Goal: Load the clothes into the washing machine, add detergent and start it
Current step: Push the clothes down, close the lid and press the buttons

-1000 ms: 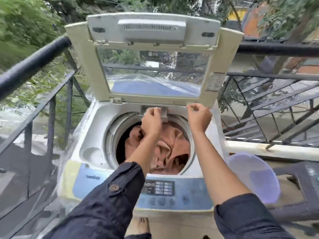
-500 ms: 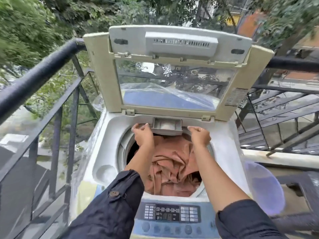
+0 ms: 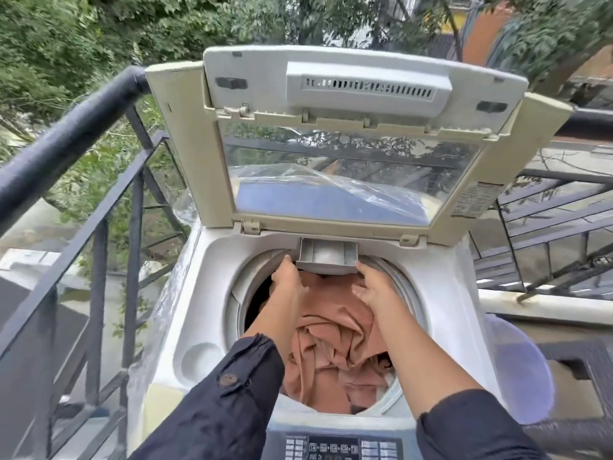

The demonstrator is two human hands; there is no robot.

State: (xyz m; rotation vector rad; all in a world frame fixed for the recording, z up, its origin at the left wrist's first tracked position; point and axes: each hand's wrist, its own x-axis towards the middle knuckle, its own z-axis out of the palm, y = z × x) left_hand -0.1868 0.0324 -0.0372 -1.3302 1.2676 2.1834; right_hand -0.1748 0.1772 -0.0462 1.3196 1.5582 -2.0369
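1. Just beyond both sets of fingertips, at the back rim of the washing machine (image 3: 205,293), the detergent drawer (image 3: 326,257) juts over the drum opening. Its long axis runs side to side, from one hand to the other.
2. The left hand (image 3: 288,277) touches the drawer's left front corner and the right hand (image 3: 373,287) touches its right front corner, so both are equally near.
3. Both hands' fingers reach forward, close together. The tips are tucked against the drawer's front, so it cannot be told whether they pinch it or only press on it.
4. Below the palms, the rust-coloured clothes (image 3: 335,343) fill the drum, so loading looks done.
5. The drawer most likely slides along the line from fingertips to wrists, square to its long axis. Even effort at both corners should keep it from skewing. No detergent container is in view.
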